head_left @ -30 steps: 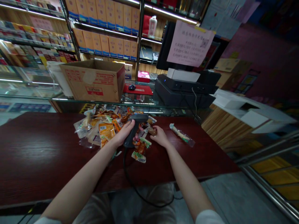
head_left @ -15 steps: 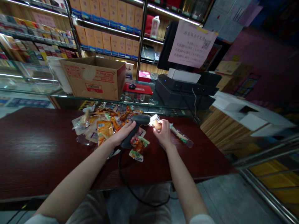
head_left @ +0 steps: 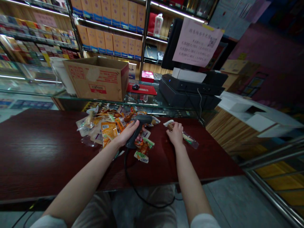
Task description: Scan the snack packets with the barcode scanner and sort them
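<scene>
My left hand (head_left: 129,133) is wrapped round the handle of a dark barcode scanner (head_left: 142,119), whose head points right above the table. From the handle a black cable (head_left: 127,172) drops over the front edge. On the right, my right hand (head_left: 175,134) has its fingers closed on a small clear-wrapped snack pack (head_left: 169,124), brownish inside, low over the tabletop. A long, thin clear packet (head_left: 191,140) lies beside and partly behind that hand. Left of and behind the scanner spreads a heap of packaged snacks (head_left: 109,128). Closer to me is an orange-brown snack packet with green labels (head_left: 143,148).
The dark red wooden table (head_left: 47,152) meets a glass counter at the back. On that counter stand an open cardboard box (head_left: 97,82), a mouse on a red mat (head_left: 144,89), and a black cash register unit (head_left: 190,91) below a monitor with a paper notice (head_left: 197,42).
My right hand lifted the snack pack from beside the heap to the scanner's front, where light fell on it, then carried it right to the long packet. My left hand kept hold of the scanner.
</scene>
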The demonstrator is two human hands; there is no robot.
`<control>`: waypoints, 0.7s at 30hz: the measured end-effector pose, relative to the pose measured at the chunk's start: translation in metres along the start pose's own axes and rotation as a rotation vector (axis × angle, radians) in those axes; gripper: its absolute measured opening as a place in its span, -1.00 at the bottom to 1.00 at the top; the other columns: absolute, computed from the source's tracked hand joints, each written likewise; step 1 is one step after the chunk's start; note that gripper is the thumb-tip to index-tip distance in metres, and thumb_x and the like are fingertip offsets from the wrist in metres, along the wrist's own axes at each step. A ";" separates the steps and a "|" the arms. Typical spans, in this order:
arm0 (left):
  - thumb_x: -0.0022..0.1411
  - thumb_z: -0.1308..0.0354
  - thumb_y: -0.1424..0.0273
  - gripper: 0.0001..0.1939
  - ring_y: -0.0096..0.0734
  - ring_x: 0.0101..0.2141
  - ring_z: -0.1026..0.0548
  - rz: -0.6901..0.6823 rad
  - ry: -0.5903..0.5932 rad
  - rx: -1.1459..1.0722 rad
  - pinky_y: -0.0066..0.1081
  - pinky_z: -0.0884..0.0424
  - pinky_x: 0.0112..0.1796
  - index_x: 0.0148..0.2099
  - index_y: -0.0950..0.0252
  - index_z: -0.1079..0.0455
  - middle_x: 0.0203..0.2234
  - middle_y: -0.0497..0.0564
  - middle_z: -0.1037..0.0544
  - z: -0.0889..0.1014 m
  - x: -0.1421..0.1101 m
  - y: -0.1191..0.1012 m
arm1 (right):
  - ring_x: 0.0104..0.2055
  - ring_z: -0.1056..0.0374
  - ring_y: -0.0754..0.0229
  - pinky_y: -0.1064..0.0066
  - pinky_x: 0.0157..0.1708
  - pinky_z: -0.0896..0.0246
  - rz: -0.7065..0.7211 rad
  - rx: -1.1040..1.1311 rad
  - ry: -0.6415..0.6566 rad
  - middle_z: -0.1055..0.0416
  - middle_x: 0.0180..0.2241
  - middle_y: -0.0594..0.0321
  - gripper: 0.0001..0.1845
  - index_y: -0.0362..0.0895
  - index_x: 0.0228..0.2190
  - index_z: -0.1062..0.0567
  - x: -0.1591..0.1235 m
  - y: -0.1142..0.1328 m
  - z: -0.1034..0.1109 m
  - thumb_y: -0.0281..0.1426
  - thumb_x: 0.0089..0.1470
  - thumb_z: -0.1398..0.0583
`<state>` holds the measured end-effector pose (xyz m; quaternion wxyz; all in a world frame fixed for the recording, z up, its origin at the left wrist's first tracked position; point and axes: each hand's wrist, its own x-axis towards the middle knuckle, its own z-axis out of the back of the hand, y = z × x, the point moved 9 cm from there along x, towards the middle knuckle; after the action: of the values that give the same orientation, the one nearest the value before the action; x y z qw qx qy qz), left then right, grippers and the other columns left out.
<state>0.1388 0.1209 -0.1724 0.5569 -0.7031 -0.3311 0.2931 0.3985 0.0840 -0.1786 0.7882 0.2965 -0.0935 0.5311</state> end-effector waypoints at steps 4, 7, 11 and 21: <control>0.09 -0.16 -0.19 -0.33 -0.54 -0.68 -0.38 -0.041 -0.056 -0.018 -0.52 -0.29 -0.67 -0.13 0.36 -0.33 -0.52 -0.02 -0.51 0.007 0.004 -0.001 | 0.01 -0.25 -0.10 0.12 0.04 -0.10 -0.158 -0.147 0.115 -0.30 -0.03 -0.06 -0.59 -0.15 -0.07 -0.37 0.001 -0.036 -0.006 -0.37 0.00 -0.22; 0.15 -0.16 -0.13 -0.39 -0.56 -0.67 -0.40 -0.054 -0.100 -0.002 -0.51 -0.31 -0.67 -0.09 0.32 -0.28 -0.36 0.03 -0.57 0.012 0.005 -0.003 | 0.10 -0.20 -0.20 0.01 0.06 -0.06 -0.316 -0.240 0.034 -0.29 0.02 -0.16 -0.59 -0.19 -0.05 -0.38 -0.002 -0.059 0.007 -0.39 0.03 -0.21; 0.23 -0.10 -0.10 -0.45 -0.58 -0.69 -0.37 -0.048 -0.131 -0.015 -0.53 -0.28 -0.68 -0.09 0.32 -0.28 -0.42 0.00 -0.55 0.018 0.004 -0.004 | 0.24 -0.04 -0.28 -0.13 0.16 0.08 -0.283 -0.130 -0.092 -0.22 0.13 -0.21 -0.54 -0.23 0.00 -0.39 0.005 -0.050 0.010 -0.33 0.06 -0.23; 0.20 -0.14 -0.09 -0.44 -0.56 -0.69 -0.41 -0.067 -0.076 -0.004 -0.53 -0.28 -0.71 -0.06 0.32 -0.30 -0.37 0.03 -0.58 0.018 0.013 0.005 | -0.34 -0.31 0.12 0.07 -0.22 -0.27 -0.020 0.319 0.176 -0.31 -0.50 0.27 -0.64 -0.18 -0.45 -0.48 0.046 0.036 -0.080 -0.10 0.00 -0.26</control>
<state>0.1330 0.1412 -0.1812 0.5520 -0.6812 -0.3758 0.3001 0.3722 0.1742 -0.2083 0.7415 0.3712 0.0641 0.5552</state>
